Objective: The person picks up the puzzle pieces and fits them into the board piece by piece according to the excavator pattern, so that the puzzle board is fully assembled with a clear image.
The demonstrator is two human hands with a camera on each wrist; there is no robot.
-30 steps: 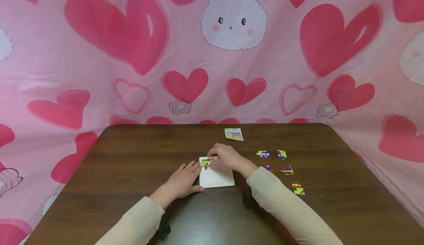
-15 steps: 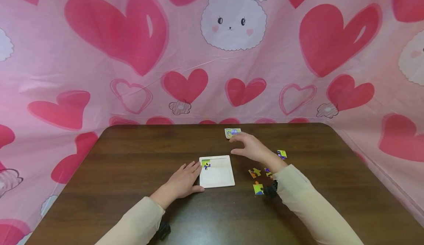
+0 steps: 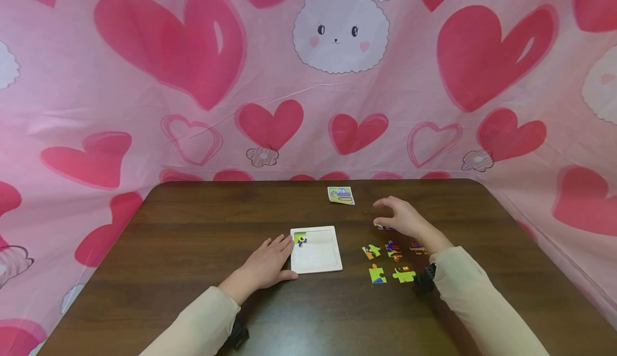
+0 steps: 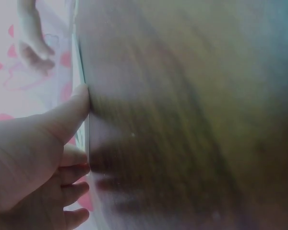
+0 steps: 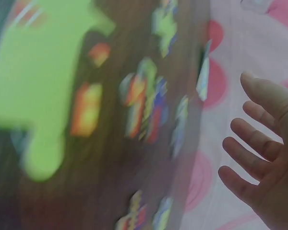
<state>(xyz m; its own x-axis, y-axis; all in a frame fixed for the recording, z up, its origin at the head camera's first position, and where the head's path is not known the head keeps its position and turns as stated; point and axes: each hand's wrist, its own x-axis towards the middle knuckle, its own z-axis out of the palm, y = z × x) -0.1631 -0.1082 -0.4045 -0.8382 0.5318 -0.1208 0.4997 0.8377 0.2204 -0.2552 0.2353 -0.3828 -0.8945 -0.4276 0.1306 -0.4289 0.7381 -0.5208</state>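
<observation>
My left hand (image 3: 264,264) lies on the table with its fingers straight, fingertips and thumb at the left edge of a white square puzzle tray (image 3: 315,257). One green puzzle piece (image 3: 300,239) with a dark eye-like spot sits in the tray's far left corner. To the right of the tray, my right hand (image 3: 406,218) hovers with nothing in its fingers, thumb and index spread apart. Its thumb partly covers a purple puzzle piece (image 3: 383,227) on the table. The right wrist view shows these right fingers (image 5: 252,139) loosely extended, away from the pieces.
Several loose puzzle pieces lie right of the tray, among them a green-orange piece (image 3: 371,251), a green piece with a blue corner (image 3: 377,274) and a yellow-green piece (image 3: 404,275). A small picture card (image 3: 340,195) lies near the table's far edge, before a pink heart-patterned cloth (image 3: 270,77).
My right hand has left the tray and moved right, past the picture card, to above the loose pieces. The left hand stays in place at the tray's edge.
</observation>
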